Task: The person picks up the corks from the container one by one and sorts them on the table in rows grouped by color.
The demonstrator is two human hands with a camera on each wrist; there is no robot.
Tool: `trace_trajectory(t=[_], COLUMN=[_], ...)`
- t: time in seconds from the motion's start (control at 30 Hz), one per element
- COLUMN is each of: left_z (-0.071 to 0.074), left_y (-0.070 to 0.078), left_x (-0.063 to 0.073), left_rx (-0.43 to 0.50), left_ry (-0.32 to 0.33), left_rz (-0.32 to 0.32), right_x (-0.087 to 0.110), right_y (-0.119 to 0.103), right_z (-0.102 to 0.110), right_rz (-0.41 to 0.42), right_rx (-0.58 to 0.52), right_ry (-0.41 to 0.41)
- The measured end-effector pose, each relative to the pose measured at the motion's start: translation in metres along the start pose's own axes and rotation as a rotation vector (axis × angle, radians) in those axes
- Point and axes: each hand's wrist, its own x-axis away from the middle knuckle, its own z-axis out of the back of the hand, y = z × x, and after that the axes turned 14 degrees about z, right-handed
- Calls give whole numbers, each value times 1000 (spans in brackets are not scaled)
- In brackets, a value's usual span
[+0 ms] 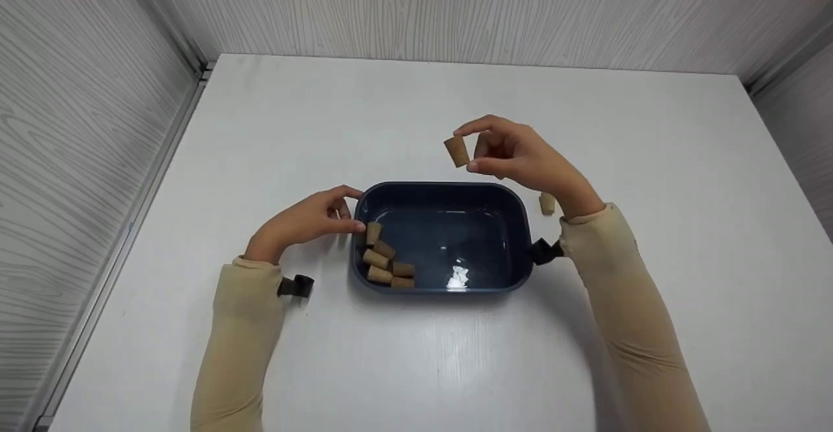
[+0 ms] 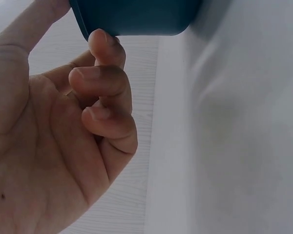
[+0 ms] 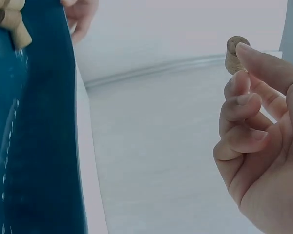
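Note:
Above the far side of a dark blue rectangular box (image 1: 442, 292), my right hand (image 1: 520, 152) pinches a tapered cork stopper (image 1: 457, 151) between thumb and index finger. The right wrist view shows the same cork stopper (image 3: 236, 54) at the fingertips, its round end partly behind the thumb. At the box's left end, my left hand (image 1: 312, 216) holds the rim with thumb and fingers. In the left wrist view, several curled fingers (image 2: 105, 80) lie by the outer wall of the box (image 2: 141, 19). Several cork stoppers (image 1: 377, 258) are heaped inside, along the box's left side.
Another cork stopper (image 1: 547, 203) sits on the white table (image 1: 403, 367) to the right of the box, close to my right wrist. Black wrist mounts (image 1: 296, 286) stick out from both sleeves. Pale wood-grain panels (image 1: 455, 9) stand behind the table and at its sides.

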Motion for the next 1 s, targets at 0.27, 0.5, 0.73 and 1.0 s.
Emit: trace_trajectory(t=[0.27,0.5,0.73,1.0], left_z=[-2,-1,-1,-2], left_y=[-3,-1,-2,-1], left_x=[4,3,3,1], left_rx=[18,17,10,13], left_ry=[-20,-5,-16,-10], left_rz=[-6,-3,7,2], right_x=[30,49,69,93], right_y=[-5,-8,-2,4], right_z=[24,39,46,54], right_rz=[-34,-100,-153,-233], right_rx=[65,107,143,188], right_ry=[90,156,169,161])
